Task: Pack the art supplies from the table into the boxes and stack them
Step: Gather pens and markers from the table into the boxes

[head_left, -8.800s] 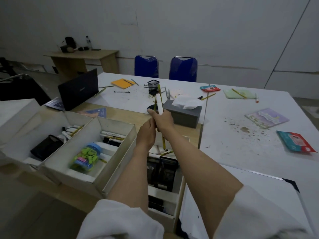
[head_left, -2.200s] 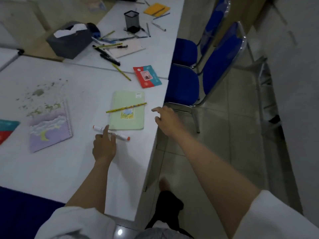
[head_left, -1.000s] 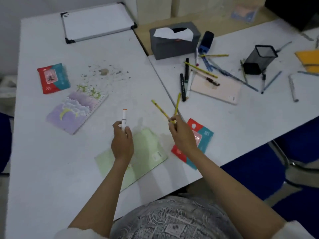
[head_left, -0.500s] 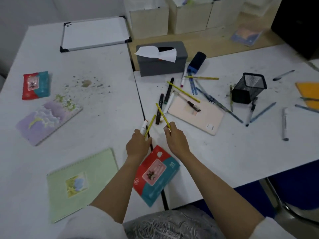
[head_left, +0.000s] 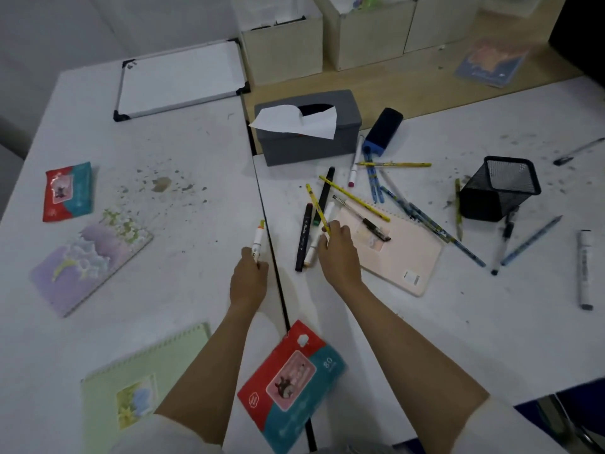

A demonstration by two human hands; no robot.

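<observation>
From the head camera, the left hand (head_left: 247, 280) hovers over the seam where two white worktops (head_left: 203, 257) meet, its grip curled round a white marker with an orange cap (head_left: 257, 238) that stands upright out of the fist. The right hand (head_left: 337, 253) lies just across the seam, pinching a yellow pencil (head_left: 316, 206) between thumb and fingers, its knuckles over the near ends of a black marker (head_left: 303, 235) and a white marker (head_left: 319, 237) that lie side by side on the worktop. Touching the hand's right side is a pale pink notebook (head_left: 399, 253), with a black pen (head_left: 361, 217) and a second yellow pencil (head_left: 355, 198) lying across its far corner. Beyond these a grey tissue box (head_left: 307, 132) with a white tissue standing out of it sits by the seam, a dark blue board eraser (head_left: 383, 131) just beside it, and a scatter of blue pencils (head_left: 422, 217) runs toward a black mesh pen cup (head_left: 497, 188). A grey-capped white marker (head_left: 584, 268) lies alone near the right edge. On the left worktop are a purple spiral notebook (head_left: 88, 263), a red and teal packet (head_left: 67, 191), and a small whiteboard (head_left: 181, 78) at the far corner. Near the front edge lie a pale green notebook (head_left: 131, 381) and a second red and teal packet (head_left: 291, 385), both partly under the forearms. Cream cardboard boxes (head_left: 284, 50) stand on a wooden worktop behind the tissue box.
</observation>
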